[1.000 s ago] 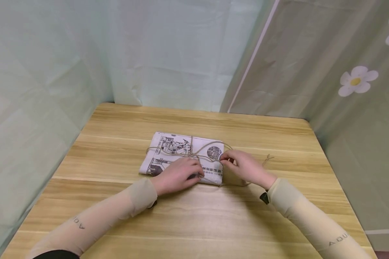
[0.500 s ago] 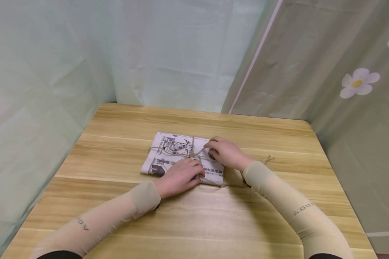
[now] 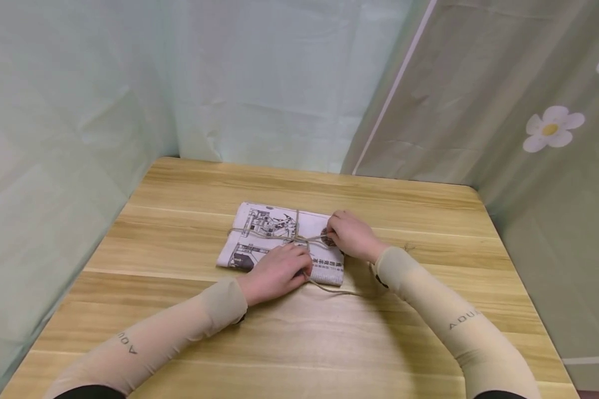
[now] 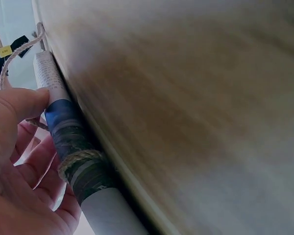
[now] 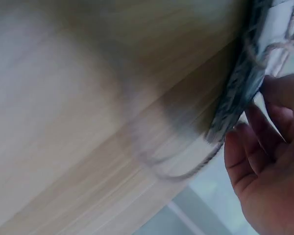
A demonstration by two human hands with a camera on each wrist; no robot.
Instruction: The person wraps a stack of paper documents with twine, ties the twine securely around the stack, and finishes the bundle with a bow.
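Note:
A folded newspaper bundle point(image 3: 324, 266) lies on the wooden table, printed with pictures and text. Brown twine point(image 3: 264, 236) crosses its top and meets in the middle. My left hand point(image 3: 279, 271) rests over the near edge of the bundle, pinching a twine strand that trails right onto the table. In the left wrist view the thumb point(image 4: 34, 100) lies beside the newspaper's edge. At the bundle's right side my right hand point(image 3: 354, 237) pinches a twine loop drawn from the crossing. The right fingertips are partly hidden in the head view.
The wooden table point(image 3: 179, 310) extends around the bundle on all sides. A frayed twine end point(image 3: 408, 247) lies right of the right hand. Pale curtains point(image 3: 279, 83) hang behind and at both sides, close to the table's edges.
My right hand moved left and away from me over the bundle's right side, then slightly right, drawing the loop tighter. The trailing strand near my left hand shifted toward me.

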